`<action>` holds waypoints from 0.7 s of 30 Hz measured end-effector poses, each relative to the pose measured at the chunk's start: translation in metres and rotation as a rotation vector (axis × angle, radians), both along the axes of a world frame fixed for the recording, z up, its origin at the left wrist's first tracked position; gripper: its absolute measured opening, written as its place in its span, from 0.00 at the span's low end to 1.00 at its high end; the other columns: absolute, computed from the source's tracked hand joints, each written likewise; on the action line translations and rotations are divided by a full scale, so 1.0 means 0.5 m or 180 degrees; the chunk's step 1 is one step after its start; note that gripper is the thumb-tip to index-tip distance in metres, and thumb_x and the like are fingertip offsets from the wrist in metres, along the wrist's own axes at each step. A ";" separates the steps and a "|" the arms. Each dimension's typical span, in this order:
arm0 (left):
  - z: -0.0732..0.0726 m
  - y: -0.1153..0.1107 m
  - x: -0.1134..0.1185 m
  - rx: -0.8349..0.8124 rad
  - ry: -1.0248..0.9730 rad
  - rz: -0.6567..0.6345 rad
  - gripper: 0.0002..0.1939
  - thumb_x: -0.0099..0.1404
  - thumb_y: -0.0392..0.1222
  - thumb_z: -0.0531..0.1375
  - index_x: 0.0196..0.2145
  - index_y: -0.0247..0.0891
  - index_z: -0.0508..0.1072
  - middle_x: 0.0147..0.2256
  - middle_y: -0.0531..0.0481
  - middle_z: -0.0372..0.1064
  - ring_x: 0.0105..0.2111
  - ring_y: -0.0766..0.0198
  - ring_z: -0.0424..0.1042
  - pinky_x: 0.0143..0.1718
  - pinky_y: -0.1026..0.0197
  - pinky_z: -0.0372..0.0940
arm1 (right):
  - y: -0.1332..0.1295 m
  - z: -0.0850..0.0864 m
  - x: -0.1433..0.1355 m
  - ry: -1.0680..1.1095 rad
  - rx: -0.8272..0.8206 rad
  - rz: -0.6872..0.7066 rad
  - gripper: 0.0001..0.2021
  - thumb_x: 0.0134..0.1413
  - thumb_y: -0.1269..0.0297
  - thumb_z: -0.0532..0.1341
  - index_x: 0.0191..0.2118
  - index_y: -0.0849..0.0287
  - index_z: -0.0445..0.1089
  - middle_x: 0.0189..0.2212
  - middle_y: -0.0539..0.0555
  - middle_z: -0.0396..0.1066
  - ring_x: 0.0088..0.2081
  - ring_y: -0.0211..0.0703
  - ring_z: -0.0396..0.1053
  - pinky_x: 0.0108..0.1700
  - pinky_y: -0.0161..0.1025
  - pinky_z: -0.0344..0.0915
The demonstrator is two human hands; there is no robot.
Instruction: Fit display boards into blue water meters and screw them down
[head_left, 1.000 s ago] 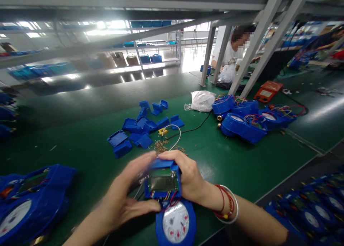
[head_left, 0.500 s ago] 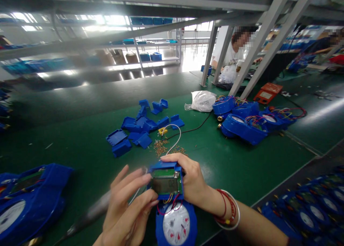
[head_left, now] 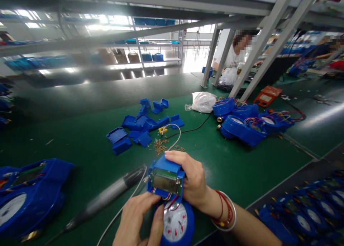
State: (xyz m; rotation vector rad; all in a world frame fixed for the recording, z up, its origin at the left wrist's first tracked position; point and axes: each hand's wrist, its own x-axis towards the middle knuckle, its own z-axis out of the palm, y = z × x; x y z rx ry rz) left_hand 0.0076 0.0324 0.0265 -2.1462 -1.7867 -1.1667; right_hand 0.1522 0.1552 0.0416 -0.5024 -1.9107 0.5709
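Observation:
I hold a blue water meter point(head_left: 176, 221) with a white dial near the front edge of the green bench. Its blue display box point(head_left: 165, 178) with an LCD board is tilted up above the dial, joined to it by coloured wires. My right hand point(head_left: 189, 179) grips the box from the right side. My left hand point(head_left: 141, 219) holds the meter at its lower left, thumb by the dial. A grey electric screwdriver point(head_left: 107, 197) lies on the bench just left of my hands, its white cable running past them.
Blue plastic covers point(head_left: 139, 127) and a pile of small brass screws point(head_left: 161, 145) lie beyond my hands. More wired blue meters point(head_left: 247, 122) sit at the right, others at the far left point(head_left: 27, 194) and lower right. A white bag point(head_left: 202, 101), an orange device point(head_left: 267, 94) and a seated person point(head_left: 236, 52) are behind.
My left hand has dropped from the display box to the meter's lower left. The display box has tilted upward. The screwdriver now lies in plain view on the bench.

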 end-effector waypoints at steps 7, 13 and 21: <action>0.004 0.011 0.035 -0.0047 -0.0429 0.0078 0.06 0.62 0.34 0.57 0.38 0.41 0.69 0.33 0.52 0.73 0.32 0.65 0.73 0.33 0.64 0.68 | -0.013 -0.003 0.006 -0.0071 0.0232 -0.0255 0.16 0.59 0.74 0.53 0.52 0.59 0.63 0.48 0.60 0.71 0.51 0.43 0.68 0.55 0.46 0.65; 0.007 0.010 0.039 -0.0145 -0.0505 0.0092 0.04 0.61 0.36 0.59 0.35 0.42 0.70 0.30 0.55 0.73 0.31 0.67 0.73 0.32 0.65 0.67 | -0.015 -0.011 0.004 -0.0182 0.0467 -0.0411 0.16 0.61 0.72 0.52 0.53 0.60 0.62 0.50 0.59 0.70 0.54 0.43 0.66 0.58 0.47 0.61; 0.012 0.010 0.041 -0.0979 -0.1419 0.0240 0.04 0.62 0.42 0.58 0.30 0.42 0.72 0.30 0.55 0.73 0.31 0.67 0.73 0.32 0.70 0.66 | -0.006 -0.005 0.003 -0.0264 0.1302 -0.0836 0.13 0.62 0.72 0.50 0.49 0.65 0.66 0.45 0.61 0.73 0.52 0.48 0.68 0.55 0.49 0.65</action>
